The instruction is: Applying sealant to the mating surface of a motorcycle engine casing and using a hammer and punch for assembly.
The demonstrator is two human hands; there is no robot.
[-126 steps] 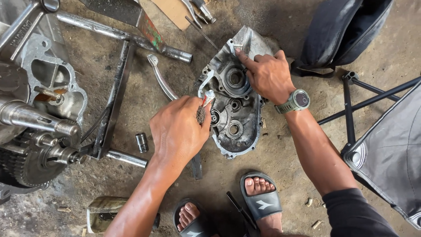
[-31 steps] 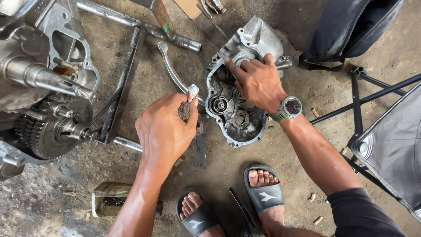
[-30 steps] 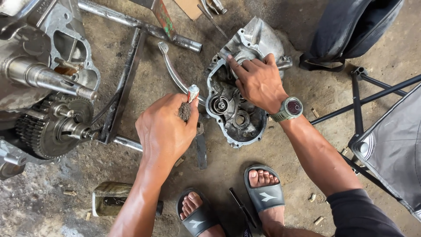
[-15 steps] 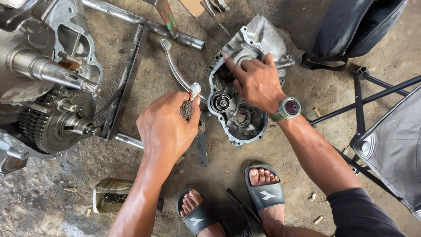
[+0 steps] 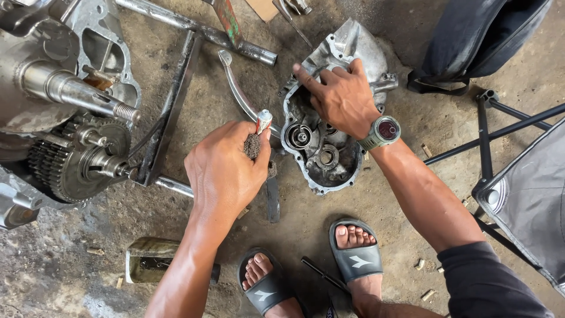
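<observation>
I see one engine cover (image 5: 329,147) lying open side up on the concrete floor (image 5: 412,194), at about one o'clock from my two sandalled feet. Its long axis runs from roughly eleven o'clock, the narrow end, down to five o'clock, the rounded end with the bearing seats.

My right hand (image 5: 341,97) lies flat on the upper part of the cover, fingers spread and pressing down on its rim and inner wall, the forefinger pointing toward ten o'clock. It is touching the cover, so it is the nearer hand.

My left hand (image 5: 226,168) hangs just beside the cover's left edge, at nine o'clock from it, not touching it as far as I can tell. Its fingers are pressed together, pinching one small tube (image 5: 263,122) with a red band and a wad of dark scouring material (image 5: 253,146). The tube's tip points toward one o'clock, at the cover's near rim.

One curved metal lever (image 5: 238,88) lies behind the left hand. One open engine block with gears (image 5: 70,135) sits at nine o'clock, well apart. One wristwatch (image 5: 382,131) is on the right wrist.
</observation>
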